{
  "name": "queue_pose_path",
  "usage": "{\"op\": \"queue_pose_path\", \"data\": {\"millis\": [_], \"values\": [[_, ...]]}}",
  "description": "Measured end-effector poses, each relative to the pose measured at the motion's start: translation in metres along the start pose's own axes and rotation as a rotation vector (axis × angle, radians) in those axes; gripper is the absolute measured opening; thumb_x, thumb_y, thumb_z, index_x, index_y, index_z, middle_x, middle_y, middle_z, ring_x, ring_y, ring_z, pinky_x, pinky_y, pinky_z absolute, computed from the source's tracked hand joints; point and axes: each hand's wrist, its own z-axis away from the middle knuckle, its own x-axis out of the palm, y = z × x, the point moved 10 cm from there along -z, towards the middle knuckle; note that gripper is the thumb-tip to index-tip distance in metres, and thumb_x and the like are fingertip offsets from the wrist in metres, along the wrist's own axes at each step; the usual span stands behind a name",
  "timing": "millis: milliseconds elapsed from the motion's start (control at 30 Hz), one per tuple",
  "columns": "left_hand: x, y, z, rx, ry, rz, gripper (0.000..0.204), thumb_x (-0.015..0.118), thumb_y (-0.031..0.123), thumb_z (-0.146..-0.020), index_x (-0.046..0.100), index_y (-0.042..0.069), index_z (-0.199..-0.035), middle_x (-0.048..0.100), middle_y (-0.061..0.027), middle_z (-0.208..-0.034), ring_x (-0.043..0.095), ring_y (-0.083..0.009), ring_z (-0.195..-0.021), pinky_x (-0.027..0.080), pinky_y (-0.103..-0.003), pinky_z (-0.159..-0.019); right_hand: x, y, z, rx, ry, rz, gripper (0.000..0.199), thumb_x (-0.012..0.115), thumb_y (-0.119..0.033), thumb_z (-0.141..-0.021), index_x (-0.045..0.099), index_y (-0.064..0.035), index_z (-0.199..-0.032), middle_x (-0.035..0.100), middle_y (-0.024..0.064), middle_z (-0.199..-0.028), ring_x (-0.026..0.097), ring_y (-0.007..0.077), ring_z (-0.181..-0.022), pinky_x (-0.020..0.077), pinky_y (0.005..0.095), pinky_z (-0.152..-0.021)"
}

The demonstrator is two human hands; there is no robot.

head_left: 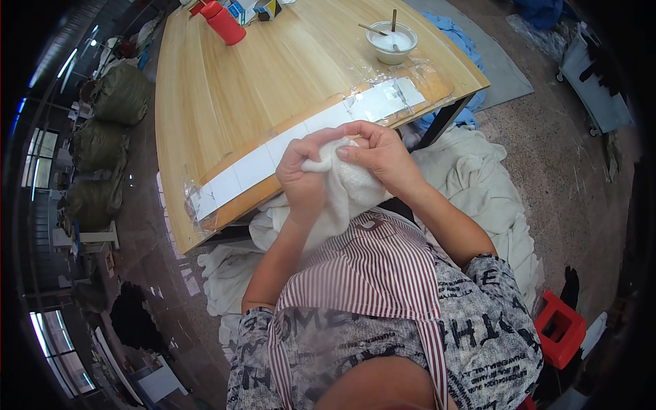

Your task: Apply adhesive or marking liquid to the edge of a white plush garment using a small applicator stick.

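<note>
Both of my hands grip a white knitted cloth (350, 183) above the near edge of the table, close in front of my striped apron. My left hand (301, 169) is closed round a bunched fold of it. Thumb and fingers of my right hand (383, 154) pinch the same cloth at its upper edge, the two hands nearly touching. The cloth hangs down from them into my lap. Just beyond my hands, a long white strip (253, 167) marked into sections lies under clear film along the table's near edge.
On the wooden table (273, 75) stand a bowl (392, 44) of white stuff with sticks in it and a red bottle (223, 24). White fabric (471, 171) heaps beside me on the floor. A red stool (559, 329) is at lower right, a grey cart (593, 82) at far right, green sacks (121, 96) at left.
</note>
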Motion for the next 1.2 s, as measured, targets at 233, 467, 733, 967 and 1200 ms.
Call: {"op": "queue_pose_path", "data": {"millis": [233,467,733,967,1200], "values": [[-0.002,0.040,-0.013,0.195,-0.076,-0.244,0.015,0.053,-0.013,-0.082,0.054,0.002,-0.082,0.066,-0.0188,-0.110,0.061,-0.0247,-0.105,0.045,-0.033,-0.094,0.010,-0.045,-0.017,0.028,-0.108,0.242,0.022,0.070,-0.014,-0.081,0.063,0.0015,-0.095,0.067,0.0052,-0.081,0.060,0.0061,-0.074,0.0474,0.0198,-0.064],[0.015,0.076,-0.016,0.207,-0.269,-0.674,0.022,0.058,-0.012,-0.077,0.059,-0.001,-0.096,0.063,-0.0153,-0.114,0.060,-0.0214,-0.104,0.045,-0.030,-0.090,0.023,-0.163,-0.013,-0.478,0.060,0.301,0.010,0.069,-0.005,-0.081,0.062,-0.0001,-0.086,0.066,0.0027,-0.076,0.060,0.0050,-0.068,0.0481,0.0196,-0.059],[0.005,0.075,-0.009,0.133,-0.090,-1.002,0.037,0.069,0.005,-0.067,0.053,0.000,-0.100,0.056,-0.0160,-0.096,0.057,-0.0346,-0.089,0.046,-0.038,-0.081,0.057,-0.145,-0.016,-0.413,-0.019,0.350,0.010,0.070,-0.005,-0.081,0.062,-0.0004,-0.085,0.065,0.0022,-0.075,0.059,0.0052,-0.067,0.0471,0.0190,-0.057],[-0.034,0.032,-0.017,-0.271,-0.244,-0.486,0.032,0.058,0.003,-0.072,0.061,-0.005,-0.102,0.066,-0.0109,-0.093,0.063,-0.0220,-0.088,0.048,-0.033,-0.079,0.042,-0.137,-0.024,-0.359,0.040,0.294,0.010,0.069,-0.002,-0.079,0.062,0.0011,-0.086,0.067,0.0053,-0.074,0.061,0.0067,-0.065,0.0473,0.0191,-0.057],[-0.031,-0.011,0.002,-0.658,-0.438,0.119,0.038,0.056,0.005,-0.080,0.059,-0.011,-0.115,0.067,-0.0114,-0.103,0.063,-0.0161,-0.094,0.050,-0.028,-0.083,0.016,-0.112,-0.039,-0.239,0.064,0.162,0.008,0.068,-0.001,-0.080,0.061,0.0001,-0.085,0.068,0.0065,-0.076,0.063,0.0087,-0.064,0.0479,0.0198,-0.059]]}}
